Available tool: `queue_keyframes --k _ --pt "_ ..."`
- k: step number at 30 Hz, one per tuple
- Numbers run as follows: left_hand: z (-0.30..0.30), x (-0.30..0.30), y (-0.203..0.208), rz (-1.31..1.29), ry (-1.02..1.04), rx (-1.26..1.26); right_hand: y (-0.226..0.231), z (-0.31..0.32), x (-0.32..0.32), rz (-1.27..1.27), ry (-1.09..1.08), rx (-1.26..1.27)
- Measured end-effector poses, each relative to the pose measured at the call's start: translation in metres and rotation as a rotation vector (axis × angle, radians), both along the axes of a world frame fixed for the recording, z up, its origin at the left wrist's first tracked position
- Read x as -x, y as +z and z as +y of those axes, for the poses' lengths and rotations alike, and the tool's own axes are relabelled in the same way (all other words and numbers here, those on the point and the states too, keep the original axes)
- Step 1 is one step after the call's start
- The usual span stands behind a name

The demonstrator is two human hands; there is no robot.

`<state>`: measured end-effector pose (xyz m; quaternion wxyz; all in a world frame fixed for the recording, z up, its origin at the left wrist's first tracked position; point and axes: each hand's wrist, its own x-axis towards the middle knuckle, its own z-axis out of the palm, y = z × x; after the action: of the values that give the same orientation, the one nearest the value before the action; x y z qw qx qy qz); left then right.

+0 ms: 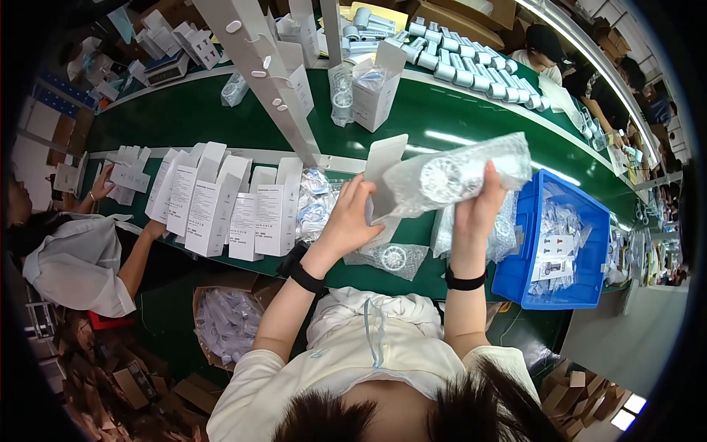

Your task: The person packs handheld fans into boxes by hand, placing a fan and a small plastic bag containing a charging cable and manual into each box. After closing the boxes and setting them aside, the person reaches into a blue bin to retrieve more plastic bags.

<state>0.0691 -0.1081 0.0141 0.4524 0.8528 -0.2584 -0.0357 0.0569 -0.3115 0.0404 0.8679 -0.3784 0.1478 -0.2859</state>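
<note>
My right hand [479, 202] grips a clear bubble-wrap pouch [479, 171] with a round, spoked, fan-like item inside. The pouch is tilted, its left end beside the raised flap of an upright white box [384, 166]. My left hand [347, 225] is closed around this box's left side; the pouch hides part of the box. Below the box, another bubble-wrapped round item [392, 257] lies on the green bench. More wrapped pouches [502, 234] lie behind my right wrist. Left of my left hand are small clear bags with white and blue contents [315, 202].
Several white boxes [210, 202] stand with flaps up at left, where a person's hand [153, 230] touches one. A blue bin [567, 291] with bagged parts sits at right. A metal post [269, 81] rises ahead. Grey-blue devices [471, 70] fill the far shelf. A carton [228, 324] holds clear plastic pieces.
</note>
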Motion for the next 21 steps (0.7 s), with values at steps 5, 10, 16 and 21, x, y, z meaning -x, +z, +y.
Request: queue_keyframes --k 5,10,16,21 --pt "-0.008 0.010 -0.008 -0.009 0.046 0.112 -0.005 0.053 -0.020 0.000 -0.368 0.450" --pt "0.008 0.012 -0.012 -0.099 0.106 0.297 0.008 0.043 -0.009 -0.075 0.264 1.404" --pt "0.072 0.023 -0.024 -0.098 0.425 0.269 -0.059 0.048 -0.041 -0.023 0.271 1.266" --pt "0.108 0.030 -0.022 0.021 0.580 0.451 -0.179 0.110 -0.059 0.209 0.599 1.869"
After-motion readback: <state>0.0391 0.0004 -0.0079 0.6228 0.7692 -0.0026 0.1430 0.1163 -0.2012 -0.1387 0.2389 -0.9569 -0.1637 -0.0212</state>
